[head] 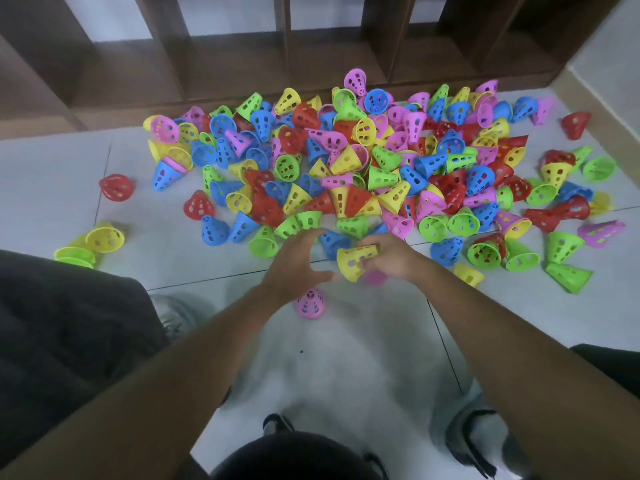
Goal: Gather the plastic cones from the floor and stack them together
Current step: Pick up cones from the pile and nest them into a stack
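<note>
My shoes: grey trainers (474, 441) on the pale tiled floor (346, 358), nearest me.
Pink cone (310, 304): alone on the tile, just under my left wrist.
My left hand (294, 263): fingers spread and relaxed, gripping nothing, beside the yellow cone.
My right hand (389, 258): fingers curled round a yellow cone (356, 263), wide mouth facing left.
Cone pile (346, 157): red, blue, green, yellow, pink, heaped beyond my hands.
Wooden shelf unit (277, 57): behind the pile.

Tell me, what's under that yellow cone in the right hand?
Just below the yellow cone held by the right hand, a blurred pink cone peeks out. The hand and yellow cone cover most of it, so whether it is held or on the floor is unclear.
</note>
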Demonstrator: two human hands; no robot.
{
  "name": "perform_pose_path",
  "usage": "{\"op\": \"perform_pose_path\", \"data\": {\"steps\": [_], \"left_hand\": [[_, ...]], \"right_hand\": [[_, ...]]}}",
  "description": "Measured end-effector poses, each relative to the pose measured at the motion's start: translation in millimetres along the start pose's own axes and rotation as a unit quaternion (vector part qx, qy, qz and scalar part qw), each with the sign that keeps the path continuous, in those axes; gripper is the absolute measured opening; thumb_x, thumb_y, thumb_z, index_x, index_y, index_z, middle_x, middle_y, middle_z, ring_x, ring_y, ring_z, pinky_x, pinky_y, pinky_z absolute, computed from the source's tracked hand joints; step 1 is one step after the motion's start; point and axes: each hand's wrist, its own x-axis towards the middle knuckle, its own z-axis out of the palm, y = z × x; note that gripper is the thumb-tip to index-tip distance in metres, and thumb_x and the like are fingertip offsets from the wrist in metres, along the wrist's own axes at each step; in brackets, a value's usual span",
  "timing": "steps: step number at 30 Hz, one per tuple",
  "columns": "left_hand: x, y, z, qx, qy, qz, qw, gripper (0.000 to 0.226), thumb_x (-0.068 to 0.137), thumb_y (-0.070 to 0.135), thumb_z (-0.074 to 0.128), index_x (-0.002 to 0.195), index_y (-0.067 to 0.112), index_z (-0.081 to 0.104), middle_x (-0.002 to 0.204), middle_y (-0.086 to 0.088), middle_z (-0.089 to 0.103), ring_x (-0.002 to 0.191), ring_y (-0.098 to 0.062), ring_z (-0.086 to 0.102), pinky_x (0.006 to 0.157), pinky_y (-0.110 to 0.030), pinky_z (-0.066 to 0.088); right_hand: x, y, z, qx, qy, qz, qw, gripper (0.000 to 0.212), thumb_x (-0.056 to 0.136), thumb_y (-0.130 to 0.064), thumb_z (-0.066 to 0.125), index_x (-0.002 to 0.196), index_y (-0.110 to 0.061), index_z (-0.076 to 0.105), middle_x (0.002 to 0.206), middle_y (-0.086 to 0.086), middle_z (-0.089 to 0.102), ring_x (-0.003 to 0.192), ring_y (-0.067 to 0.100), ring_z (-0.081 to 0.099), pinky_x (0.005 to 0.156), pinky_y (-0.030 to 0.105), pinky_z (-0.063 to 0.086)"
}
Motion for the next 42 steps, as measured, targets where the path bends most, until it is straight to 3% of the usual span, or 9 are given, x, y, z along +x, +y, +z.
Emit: {"op": "perform_pose_path", "data": {"steps": [3,6,9,13,16,24,29,37,42], "left_hand": [[8,9,-7,-0.006,0.013,0.028,1.0,0.082,0.067,0.032,0.093,0.139,0.018,0.055,0.139,-0.001,0.055,0.129,-0.016,0.045,0.105,-0.022,0.031],[9,10,-4,-0.009,0.011,0.048,0.999,0.071,0.065,0.033,0.092,0.13,0.022,0.065,0.127,0.004,0.066,0.118,-0.011,0.056,0.101,-0.024,0.043],[0,6,-1,-0.041,-0.013,0.038,0.998,0.06,0.066,0.02,0.093,0.121,0.017,0.071,0.11,0.002,0.073,0.097,-0.005,0.062,0.082,-0.007,0.044],[-13,-5,4,-0.016,-0.034,0.004,0.999,0.039,0.065,0.033,0.083,0.097,0.014,0.073,0.087,-0.002,0.071,0.082,-0.021,0.063,0.076,-0.044,0.051],[-17,-14,8,-0.031,-0.005,-0.046,0.998,0.036,0.069,0.025,0.086,0.101,0.016,0.071,0.092,0.0,0.07,0.087,-0.02,0.064,0.081,-0.042,0.053],[-31,-41,26,0.0,-0.027,-0.084,0.996,0.038,0.066,0.018,0.08,0.1,0.021,0.063,0.094,0.006,0.067,0.091,-0.018,0.064,0.085,-0.039,0.053],[-36,-55,37,0.032,-0.059,-0.11,0.992,0.048,0.064,0.025,0.07,0.111,0.016,0.065,0.108,-0.002,0.063,0.102,-0.024,0.061,0.09,-0.03,0.044],[-38,-62,37,0.001,-0.052,-0.168,0.984,0.054,0.074,0.032,0.087,0.121,0.023,0.062,0.12,0.008,0.061,0.111,-0.012,0.056,0.096,-0.028,0.042],[-16,-43,34,-0.088,0.003,-0.174,0.981,0.041,0.085,0.033,0.079,0.12,0.019,0.063,0.12,0.008,0.066,0.108,-0.014,0.062,0.096,-0.033,0.047]], "right_hand": [[4,-20,5,-0.013,-0.014,-0.013,1.0,0.062,0.08,-0.023,0.081,0.137,-0.015,0.058,0.13,0.001,0.059,0.121,0.019,0.056,0.094,0.024,0.041],[-1,-33,16,0.031,-0.018,-0.035,0.999,0.053,0.071,-0.023,0.083,0.122,-0.018,0.068,0.11,0.002,0.071,0.106,0.02,0.066,0.09,0.031,0.049],[-8,-36,29,0.045,-0.015,-0.051,0.998,0.034,0.076,-0.016,0.081,0.108,-0.011,0.071,0.101,0.011,0.073,0.092,0.021,0.066,0.084,0.034,0.05],[-12,-25,38,0.075,-0.045,-0.015,0.996,0.059,0.079,-0.013,0.081,0.133,-0.014,0.057,0.115,0.009,0.068,0.104,0.019,0.066,0.093,0.032,0.049],[-6,-7,27,0.097,-0.066,0.008,0.993,0.069,0.08,-0.008,0.079,0.142,-0.015,0.049,0.116,0.006,0.069,0.107,0.019,0.066,0.093,0.029,0.05],[18,65,3,-0.019,0.153,0.118,0.981,0.065,0.08,-0.023,0.075,0.139,-0.017,0.05,0.122,0.012,0.06,0.111,0.032,0.06,0.091,0.04,0.054],[33,79,22,0.127,0.182,0.143,0.964,0.043,0.081,-0.025,0.074,0.121,-0.017,0.061,0.114,0.011,0.067,0.104,0.033,0.064,0.092,0.048,0.054],[50,78,33,0.152,0.213,0.15,0.953,0.02,0.082,-0.013,0.072,0.1,-0.016,0.078,0.112,0.006,0.072,0.105,0.026,0.066,0.097,0.038,0.052],[40,62,25,0.343,0.14,0.132,0.919,0.02,0.088,0.009,0.062,0.092,-0.008,0.072,0.105,0.016,0.071,0.083,0.027,0.069,0.07,0.03,0.062]]}}
